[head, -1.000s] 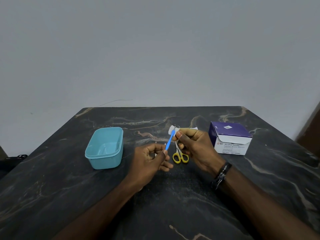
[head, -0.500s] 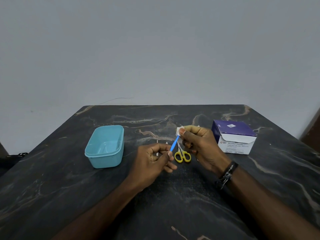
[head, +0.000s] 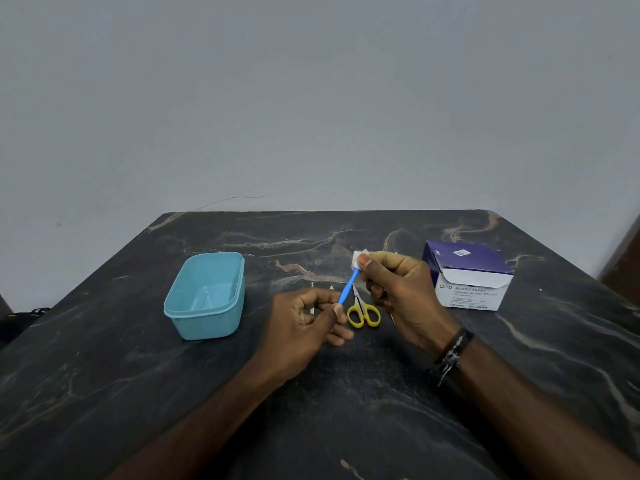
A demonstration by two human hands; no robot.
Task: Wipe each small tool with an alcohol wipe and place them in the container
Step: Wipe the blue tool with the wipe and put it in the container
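Observation:
My left hand [head: 304, 323] pinches the lower end of a thin blue stick-like tool [head: 347, 288], which slants up to the right above the table. My right hand [head: 401, 292] holds a small white alcohol wipe [head: 357, 259] wrapped around the tool's upper end, between thumb and fingers. Small yellow-handled scissors [head: 362, 311] lie on the dark table between my two hands. An empty teal plastic container [head: 206, 294] stands to the left of my left hand.
A purple and white box of alcohol swabs [head: 467, 275] stands open at the right, behind my right wrist. The dark marbled table [head: 104, 375] ends at a grey wall behind. A brown edge shows at far right.
The wipe in my right hand has slid up along the blue tool to its upper tip. Both hands stay in about the same place above the scissors.

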